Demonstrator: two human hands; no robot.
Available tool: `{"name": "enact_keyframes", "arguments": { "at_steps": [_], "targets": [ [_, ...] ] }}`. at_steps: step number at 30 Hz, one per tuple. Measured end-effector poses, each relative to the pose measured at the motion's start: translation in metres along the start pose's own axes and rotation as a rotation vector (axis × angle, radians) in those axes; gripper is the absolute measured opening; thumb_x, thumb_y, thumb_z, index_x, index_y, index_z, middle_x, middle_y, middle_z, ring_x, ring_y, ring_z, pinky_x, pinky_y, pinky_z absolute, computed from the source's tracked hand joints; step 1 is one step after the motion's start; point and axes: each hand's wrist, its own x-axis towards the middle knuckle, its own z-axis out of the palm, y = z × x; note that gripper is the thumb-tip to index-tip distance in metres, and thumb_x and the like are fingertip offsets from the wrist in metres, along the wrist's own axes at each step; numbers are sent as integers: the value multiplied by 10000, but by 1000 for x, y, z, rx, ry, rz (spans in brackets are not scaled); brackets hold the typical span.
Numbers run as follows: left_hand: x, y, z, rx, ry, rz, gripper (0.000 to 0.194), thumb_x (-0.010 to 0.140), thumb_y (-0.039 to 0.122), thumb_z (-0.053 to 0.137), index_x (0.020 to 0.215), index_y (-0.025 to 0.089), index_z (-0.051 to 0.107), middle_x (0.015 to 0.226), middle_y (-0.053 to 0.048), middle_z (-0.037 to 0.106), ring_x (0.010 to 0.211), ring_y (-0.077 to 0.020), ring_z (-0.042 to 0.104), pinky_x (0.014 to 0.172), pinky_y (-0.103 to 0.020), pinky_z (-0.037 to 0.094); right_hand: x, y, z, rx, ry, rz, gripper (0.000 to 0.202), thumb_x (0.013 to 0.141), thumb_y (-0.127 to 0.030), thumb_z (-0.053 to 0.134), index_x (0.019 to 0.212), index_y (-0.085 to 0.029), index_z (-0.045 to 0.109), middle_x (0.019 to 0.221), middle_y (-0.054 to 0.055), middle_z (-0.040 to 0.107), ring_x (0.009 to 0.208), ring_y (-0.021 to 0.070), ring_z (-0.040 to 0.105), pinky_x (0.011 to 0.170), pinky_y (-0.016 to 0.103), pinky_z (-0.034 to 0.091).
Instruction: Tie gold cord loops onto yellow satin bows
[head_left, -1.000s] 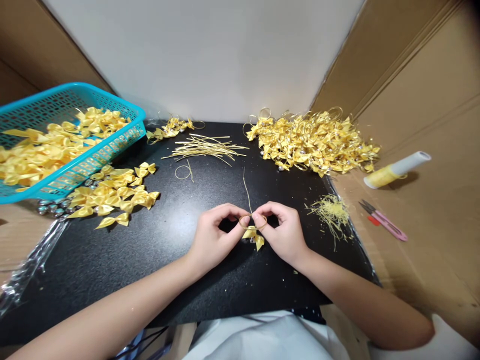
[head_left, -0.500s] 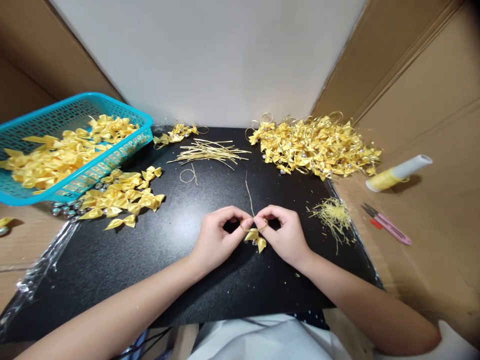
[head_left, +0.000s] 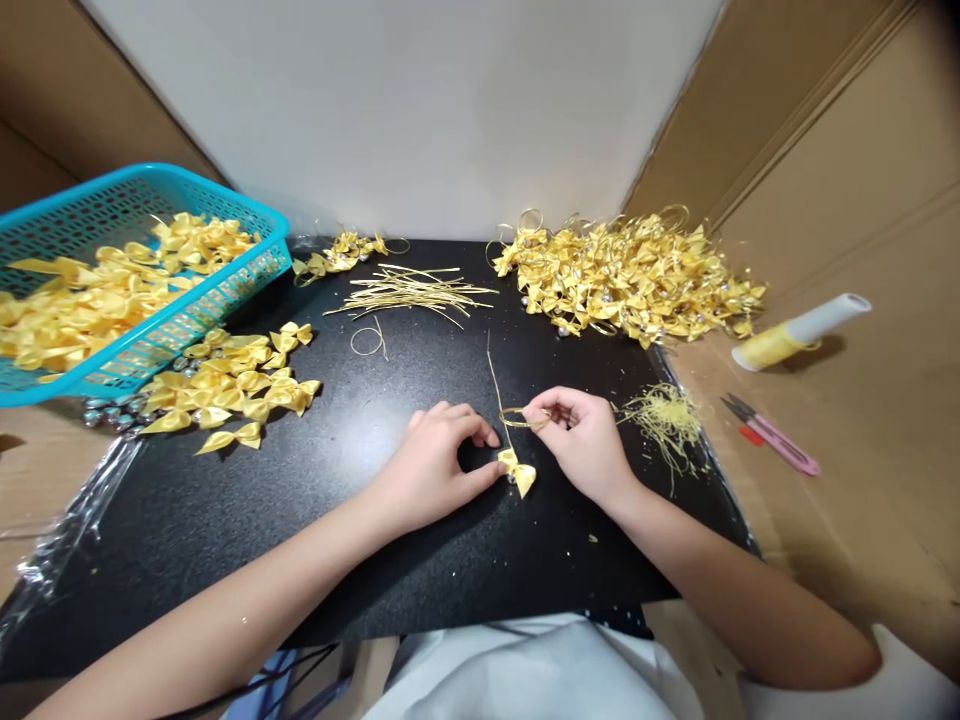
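A yellow ribbon bow (head_left: 523, 474) with a small silver bell lies on the black board, and a thin thread (head_left: 496, 385) runs up from it. My left hand (head_left: 439, 465) rests on the board with its fingers apart, the thumb tip touching the bow's left side. Just above and to the right, my right hand (head_left: 581, 435) pinches a gold cord loop (head_left: 513, 418) between thumb and finger. The loop crosses the thread above the bow.
A blue basket (head_left: 259, 270) of bows stands at left, with loose bows (head_left: 240, 385) and bells beside it. Gold cords (head_left: 412, 290) lie at the back. Finished bows (head_left: 622, 275) are heaped back right. Thread scraps (head_left: 667, 420), pink snips (head_left: 780, 445) and a spool (head_left: 799, 332) are at right.
My hands have moved apart. My left hand has let go of the loop and dropped to the bow; my right hand has moved right and up with the loop.
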Motion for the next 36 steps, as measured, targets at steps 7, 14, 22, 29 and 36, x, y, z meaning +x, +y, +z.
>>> {"name": "enact_keyframes", "arguments": {
  "at_steps": [7,14,22,29,36],
  "targets": [
    [3,9,0,28,5,-69,214,809,393,630,818,180,649,871,-42,679,889,-235,592,788,-354,406,3,-6,-7,76,-95,181,85,652,-242,650,652,-157,660,580,-4,610,530,107,532,521,243,414],
    [4,14,-2,-28,-55,-126,221,828,375,595,794,181,695,793,-37,704,734,-181,608,651,-276,396,-17,-19,-26,363,-314,640,186,590,-297,744,612,-160,620,548,-27,594,504,84,538,562,247,466],
    [7,12,-1,-153,-81,-153,183,811,335,624,787,192,736,653,9,692,532,-106,511,549,-231,347,-21,-10,-3,391,-206,507,100,628,-246,680,640,-161,630,598,-25,584,620,106,518,606,241,387],
    [7,5,-1,-445,32,-244,210,801,356,607,838,153,639,714,-18,674,568,-109,555,528,-209,418,-8,-1,-2,374,-191,239,132,713,-270,680,662,-176,602,613,-27,560,601,108,486,585,251,372],
    [8,0,2,-802,-72,-326,283,768,415,622,782,133,626,590,22,568,469,-75,500,451,-183,415,-6,7,0,486,-234,167,189,760,-331,712,695,-180,617,636,-23,567,614,107,491,601,248,390]
  ]
}}
